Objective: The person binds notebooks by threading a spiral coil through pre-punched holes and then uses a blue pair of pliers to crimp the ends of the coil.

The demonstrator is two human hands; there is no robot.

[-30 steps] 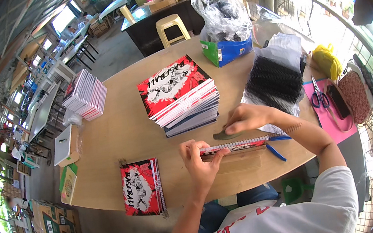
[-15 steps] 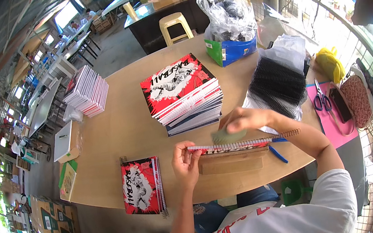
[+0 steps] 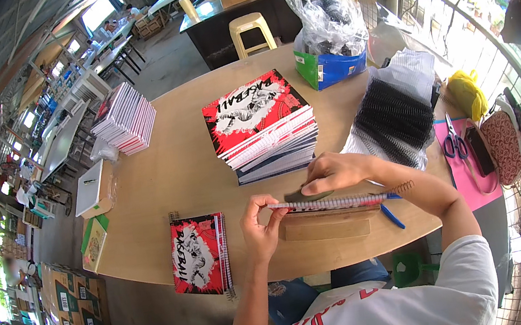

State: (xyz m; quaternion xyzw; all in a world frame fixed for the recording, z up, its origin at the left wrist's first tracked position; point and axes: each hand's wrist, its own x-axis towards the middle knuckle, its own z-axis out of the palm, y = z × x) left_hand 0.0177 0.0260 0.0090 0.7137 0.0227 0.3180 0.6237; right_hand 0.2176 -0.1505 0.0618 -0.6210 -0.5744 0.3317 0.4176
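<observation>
A notebook [image 3: 338,203] with a red cover stands on edge in front of me, its bound edge up. A wire coil [image 3: 402,187] runs along that edge and sticks out past its right end. My left hand [image 3: 260,229] pinches the notebook's left end between thumb and fingers. Just behind the bound edge, my right hand [image 3: 337,171] grips a dark greenish flat pad [image 3: 304,193]; whether it touches the coil I cannot tell. A wooden block [image 3: 327,229] lies on the near side of the notebook. Beside it is a blue-handled tool [image 3: 393,217], partly hidden.
Spiral notebooks [image 3: 198,256] lie at the table's left front edge. A tall notebook stack [image 3: 260,113] stands mid-table, another stack [image 3: 124,120] far left. Black coils [image 3: 393,120] lie on plastic at right, near scissors [image 3: 454,142]. Behind stands a blue-green box [image 3: 340,68] with a plastic bag.
My right hand has shifted slightly left with the pad, which now sits lower and nearer the notebook's left end. My left hand keeps its hold. The whole view has shifted a little.
</observation>
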